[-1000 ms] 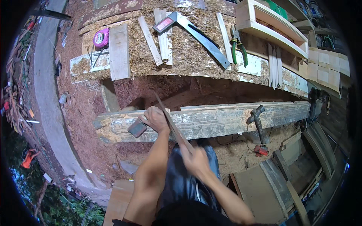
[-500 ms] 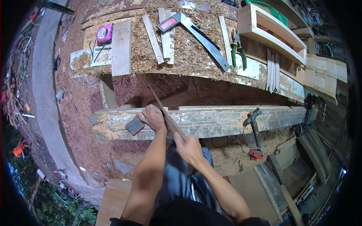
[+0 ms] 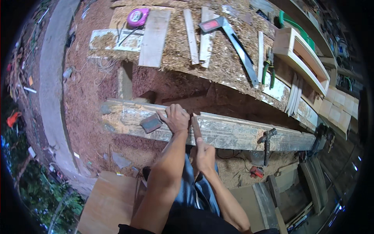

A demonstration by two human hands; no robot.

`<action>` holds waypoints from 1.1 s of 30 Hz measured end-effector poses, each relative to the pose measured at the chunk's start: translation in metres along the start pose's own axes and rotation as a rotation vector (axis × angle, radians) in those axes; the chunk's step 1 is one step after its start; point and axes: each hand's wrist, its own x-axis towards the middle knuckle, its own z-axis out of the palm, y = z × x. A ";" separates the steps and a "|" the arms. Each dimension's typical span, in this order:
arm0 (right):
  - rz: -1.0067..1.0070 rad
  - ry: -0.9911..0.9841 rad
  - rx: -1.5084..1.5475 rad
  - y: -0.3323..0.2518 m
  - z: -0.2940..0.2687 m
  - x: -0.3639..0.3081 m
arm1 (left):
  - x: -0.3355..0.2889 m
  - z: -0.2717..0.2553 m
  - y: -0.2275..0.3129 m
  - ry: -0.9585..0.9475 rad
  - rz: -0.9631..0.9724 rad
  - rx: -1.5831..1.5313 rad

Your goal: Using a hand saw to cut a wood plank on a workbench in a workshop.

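My left hand (image 3: 177, 118) is closed, pressing down at the far edge of a worn wooden beam (image 3: 230, 133); whatever lies under its fingers is hidden. Just right of it, my right hand (image 3: 205, 156) grips a handsaw, whose brown blade (image 3: 196, 128) appears almost edge-on and points away across the beam. The saw's handle is covered by my fingers. By my left thumb rests a grey rectangular block (image 3: 151, 123) with a reddish side. Farther right, a hammer (image 3: 267, 136) lies across the beam, its handle hanging over the near edge.
Beyond a gap stands a shavings-covered bench (image 3: 177, 50) with a pink tape measure (image 3: 138, 17), a try square (image 3: 238, 48), green-handled pliers (image 3: 269, 70), wood strips and a pale wooden frame box (image 3: 300, 58). Small wood blocks (image 3: 339, 103) are stacked at right. A plywood sheet (image 3: 107, 202) lies lower left.
The handsaw has been drawn back toward me, so less blade reaches past the beam. My view has turned, shifting the bench and beam rightward; my left hand stays beside the grey block.
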 end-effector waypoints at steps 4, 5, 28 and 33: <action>0.200 -0.127 -0.027 -0.019 -0.055 -0.088 | 0.002 -0.008 0.001 0.028 0.002 -0.074; 0.230 -0.137 0.013 -0.023 -0.068 -0.108 | 0.002 -0.009 0.001 0.008 -0.014 -0.081; -0.031 -0.139 -0.166 -0.035 -0.047 -0.048 | 0.000 0.011 -0.007 0.101 -0.015 -0.030; 0.037 -0.133 -0.148 -0.030 -0.078 -0.091 | -0.003 0.006 0.005 0.080 -0.025 -0.035</action>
